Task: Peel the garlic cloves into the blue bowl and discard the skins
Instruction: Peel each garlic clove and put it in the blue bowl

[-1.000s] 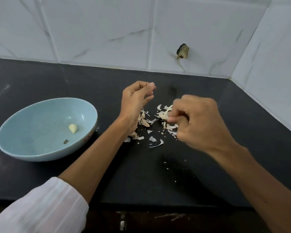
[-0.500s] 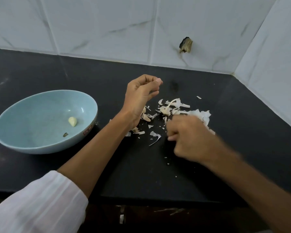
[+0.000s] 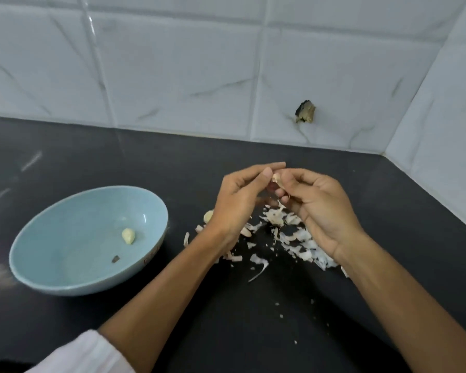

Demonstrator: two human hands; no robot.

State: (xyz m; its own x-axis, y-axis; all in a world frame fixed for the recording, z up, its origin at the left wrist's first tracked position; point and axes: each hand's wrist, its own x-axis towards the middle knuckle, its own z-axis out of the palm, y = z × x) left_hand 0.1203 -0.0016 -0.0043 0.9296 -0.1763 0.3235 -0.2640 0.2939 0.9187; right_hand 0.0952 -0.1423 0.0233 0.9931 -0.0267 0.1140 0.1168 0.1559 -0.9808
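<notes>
My left hand (image 3: pixel 240 203) and my right hand (image 3: pixel 318 208) meet above the black counter, and both pinch one small garlic clove (image 3: pixel 277 179) between their fingertips. A strip of skin hangs from the clove. Below the hands lies a heap of white garlic skins (image 3: pixel 293 238). The blue bowl (image 3: pixel 51 254) stands to the left with one peeled clove (image 3: pixel 128 236) and a dark scrap inside. Another clove (image 3: pixel 207 216) lies on the counter, partly hidden behind my left wrist.
The black counter (image 3: pixel 253 319) runs into a corner of white tiled walls at the back and right. A chipped hole (image 3: pixel 305 111) shows in the back wall. Small skin crumbs lie scattered toward the near edge.
My right hand has risen from the skin heap and joined my left hand, and both now pinch the clove. The view has tilted, so the bowl sits lower in frame.
</notes>
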